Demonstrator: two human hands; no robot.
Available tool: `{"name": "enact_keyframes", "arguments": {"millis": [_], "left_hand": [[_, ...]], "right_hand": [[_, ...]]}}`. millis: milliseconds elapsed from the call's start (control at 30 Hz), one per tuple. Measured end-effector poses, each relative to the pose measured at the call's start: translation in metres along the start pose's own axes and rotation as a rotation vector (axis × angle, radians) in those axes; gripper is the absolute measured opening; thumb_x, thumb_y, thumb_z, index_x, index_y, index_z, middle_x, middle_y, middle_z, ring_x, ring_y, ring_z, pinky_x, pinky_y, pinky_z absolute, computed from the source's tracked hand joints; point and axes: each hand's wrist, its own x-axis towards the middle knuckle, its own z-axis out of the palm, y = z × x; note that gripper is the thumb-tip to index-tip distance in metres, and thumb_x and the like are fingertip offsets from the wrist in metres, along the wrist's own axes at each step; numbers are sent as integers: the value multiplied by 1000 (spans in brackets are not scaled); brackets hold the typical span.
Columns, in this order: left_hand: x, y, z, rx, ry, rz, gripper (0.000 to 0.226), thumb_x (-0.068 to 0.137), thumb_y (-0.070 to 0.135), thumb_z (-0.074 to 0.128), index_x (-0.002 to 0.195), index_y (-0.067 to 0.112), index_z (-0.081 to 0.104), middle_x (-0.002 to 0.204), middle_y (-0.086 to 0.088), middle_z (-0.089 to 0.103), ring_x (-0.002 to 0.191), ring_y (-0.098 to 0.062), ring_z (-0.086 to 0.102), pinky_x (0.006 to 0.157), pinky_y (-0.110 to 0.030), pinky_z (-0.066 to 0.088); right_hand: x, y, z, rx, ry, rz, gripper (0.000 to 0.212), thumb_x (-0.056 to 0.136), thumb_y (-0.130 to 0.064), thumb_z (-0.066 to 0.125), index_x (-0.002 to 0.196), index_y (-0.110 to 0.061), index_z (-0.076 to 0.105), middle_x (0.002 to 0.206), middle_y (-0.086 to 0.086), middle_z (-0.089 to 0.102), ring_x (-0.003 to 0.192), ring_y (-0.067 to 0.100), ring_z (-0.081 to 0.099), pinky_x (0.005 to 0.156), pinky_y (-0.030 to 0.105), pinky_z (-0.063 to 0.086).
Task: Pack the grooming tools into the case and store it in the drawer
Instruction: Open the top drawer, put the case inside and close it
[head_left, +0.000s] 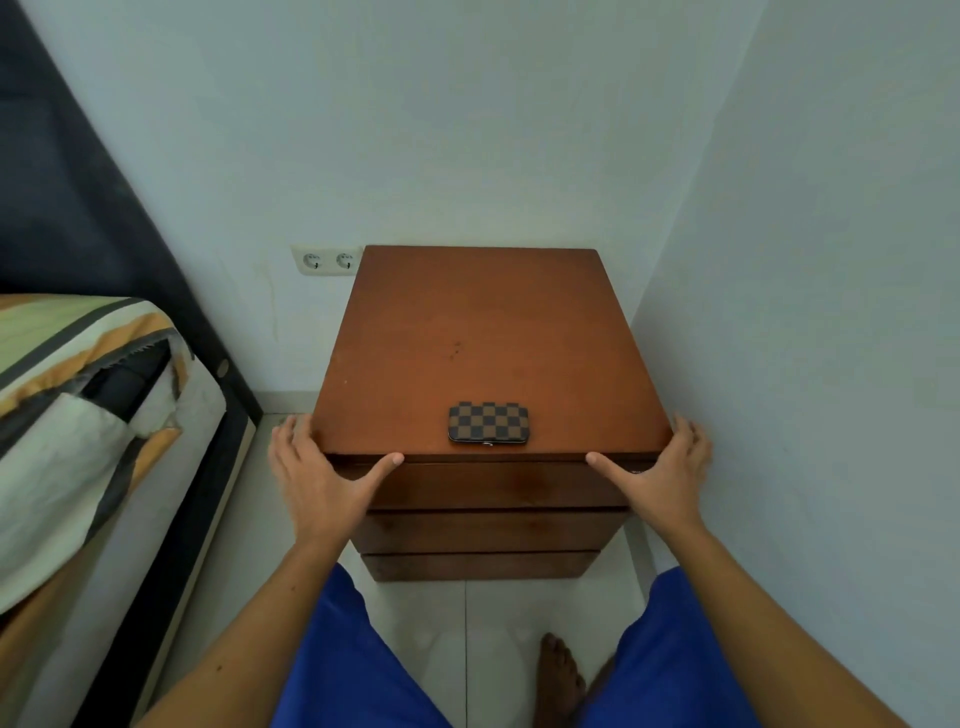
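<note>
A closed brown-and-black checkered case (489, 422) lies flat near the front edge of the wooden nightstand top (478, 332). No loose grooming tools are in view. My left hand (317, 478) rests on the nightstand's front left corner, fingers along its side and thumb on the front edge. My right hand (660, 475) mirrors it on the front right corner. Below the top, the top drawer front (498, 486) is shut, with two more drawer fronts under it.
The nightstand stands in a corner, with a wall right behind and a wall (805, 312) close on its right. A bed with a striped cover (83, 415) is on the left. A double wall socket (327, 261) sits behind. White tiled floor (498, 613) is below.
</note>
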Motion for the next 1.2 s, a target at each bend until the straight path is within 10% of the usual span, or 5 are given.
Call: {"name": "enact_keyframes", "arguments": {"millis": [300, 567, 1200], "left_hand": [[-14, -14, 0, -493, -144, -281, 93, 82, 60, 83, 153, 20, 38, 145, -2, 58, 134, -24, 57, 114, -49, 48], [-30, -13, -4, -429, -108, -303, 67, 103, 36, 66, 156, 12, 34, 147, -11, 55, 136, -30, 55, 114, -47, 47], [-120, -27, -46, -357, -54, -291, 65, 105, 34, 63, 156, 10, 31, 147, -18, 54, 134, -36, 56, 108, -47, 51]], "right_hand": [[-11, 16, 7, 398, -95, 138, 119, 64, -68, 88, 155, -16, 32, 155, 3, 48, 143, 25, 47, 120, 50, 39], [-25, 17, 7, 439, -51, 208, 130, 56, -87, 77, 157, -20, 30, 156, 2, 48, 144, 27, 47, 118, 54, 41], [-123, 38, -24, 340, -50, 205, 103, 85, -56, 78, 159, -11, 22, 155, 11, 45, 143, 32, 46, 114, 43, 43]]}}
